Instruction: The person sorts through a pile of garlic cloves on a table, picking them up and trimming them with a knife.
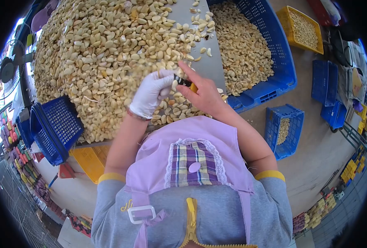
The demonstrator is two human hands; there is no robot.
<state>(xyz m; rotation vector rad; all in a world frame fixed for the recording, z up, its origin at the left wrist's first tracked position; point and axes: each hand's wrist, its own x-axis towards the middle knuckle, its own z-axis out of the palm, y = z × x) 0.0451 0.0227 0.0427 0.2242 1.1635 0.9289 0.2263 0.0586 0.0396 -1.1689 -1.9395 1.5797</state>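
Note:
A big heap of pale cashew-like kernels (109,62) covers the metal table (210,58). My left hand (151,94), in a white glove, is closed with its fingertips pinched at the heap's near edge. A pale kernel (174,85) shows between the two hands; the left fingers partly hide what they pinch. My bare right hand (203,91) wraps round a small tool with a black and yellow handle (184,82), its forefinger stretched along it. The tool's working end is hidden, so I cannot tell its exact kind. Both hands nearly touch.
A large blue crate (280,53) of kernels stands against the table's right side. Beyond it is a yellow crate (303,31) of kernels. A smaller blue basket (293,132) sits on the floor at right. Stacked blue baskets (59,128) and a fan (9,72) are at left.

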